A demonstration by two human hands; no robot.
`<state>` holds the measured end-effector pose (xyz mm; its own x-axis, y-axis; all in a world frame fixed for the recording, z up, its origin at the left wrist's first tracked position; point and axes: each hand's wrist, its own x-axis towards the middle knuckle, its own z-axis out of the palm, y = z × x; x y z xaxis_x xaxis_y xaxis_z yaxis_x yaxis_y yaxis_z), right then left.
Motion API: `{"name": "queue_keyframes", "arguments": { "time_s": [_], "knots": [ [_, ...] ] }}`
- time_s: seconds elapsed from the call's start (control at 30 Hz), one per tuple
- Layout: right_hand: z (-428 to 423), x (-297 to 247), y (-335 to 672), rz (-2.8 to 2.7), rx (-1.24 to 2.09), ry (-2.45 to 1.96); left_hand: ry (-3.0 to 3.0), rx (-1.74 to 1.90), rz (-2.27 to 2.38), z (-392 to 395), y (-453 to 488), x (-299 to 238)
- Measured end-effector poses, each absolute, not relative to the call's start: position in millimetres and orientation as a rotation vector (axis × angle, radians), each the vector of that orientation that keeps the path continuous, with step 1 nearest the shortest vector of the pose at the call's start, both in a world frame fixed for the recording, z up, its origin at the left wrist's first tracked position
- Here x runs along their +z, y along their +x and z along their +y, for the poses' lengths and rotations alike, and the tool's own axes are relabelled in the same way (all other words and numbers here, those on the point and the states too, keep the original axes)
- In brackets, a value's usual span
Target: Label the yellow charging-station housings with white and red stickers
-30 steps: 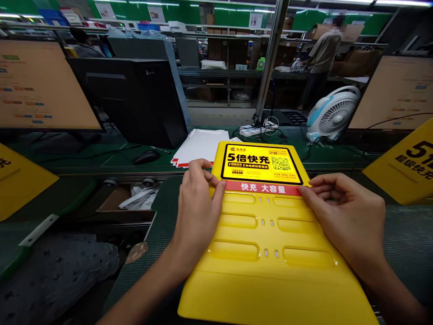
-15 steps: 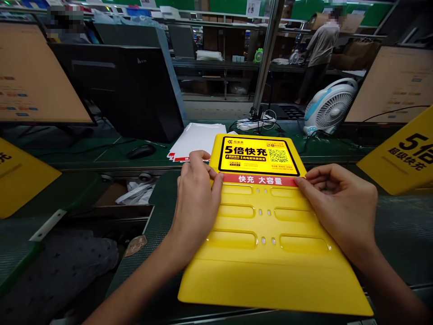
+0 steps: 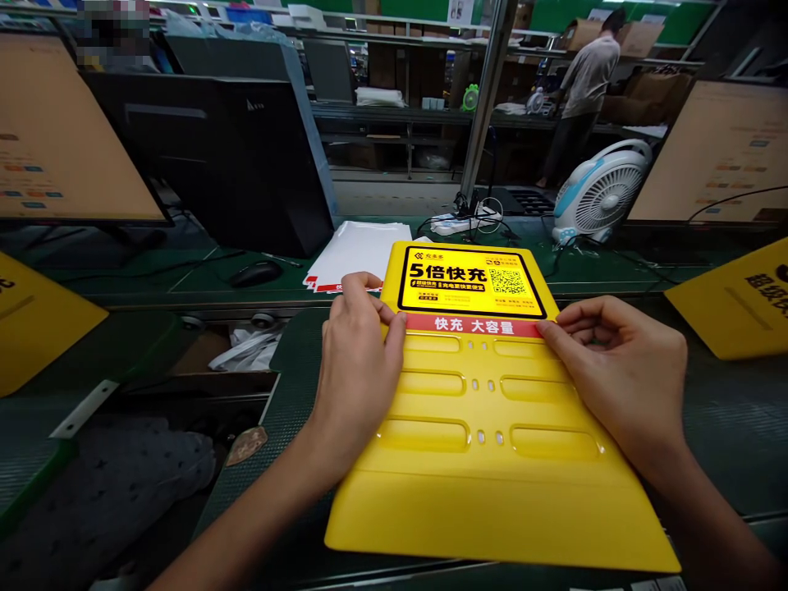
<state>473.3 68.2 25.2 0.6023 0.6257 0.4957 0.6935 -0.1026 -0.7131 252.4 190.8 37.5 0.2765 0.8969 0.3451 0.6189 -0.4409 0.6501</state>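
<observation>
A yellow moulded plastic panel lies in front of me, with rows of long recesses and small slots. On its far part is a black-framed label with large lettering and a QR code. Just below that label runs a red sticker strip with white characters. My left hand pinches the strip's left end between thumb and fingers at the panel's edge. At the opposite edge, my right hand is closed on the strip's right end. Whether the strip is fully stuck down cannot be seen.
White sheets with red edges lie behind the panel, near a black mouse. A fan and a power strip with cables stand further back. Other yellow panels show at left and right. A person stands beyond.
Both hands keep their hold on the red strip with hardly any movement. The yellow panel at the far right has shifted right and downward.
</observation>
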Motion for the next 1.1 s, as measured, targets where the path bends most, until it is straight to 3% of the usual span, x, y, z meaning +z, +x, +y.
{"name": "queue_keyframes", "arguments": {
  "time_s": [0.83,1.1],
  "knots": [
    [68.5,24.8,474.6,-1.037,-0.016,-1.798,2.064,1.018,1.351,191.2,254.9,36.6],
    [67.6,24.7,473.8,-1.041,-0.026,-1.8,2.015,0.81,1.325,206.5,249.8,51.4]
  ]
}}
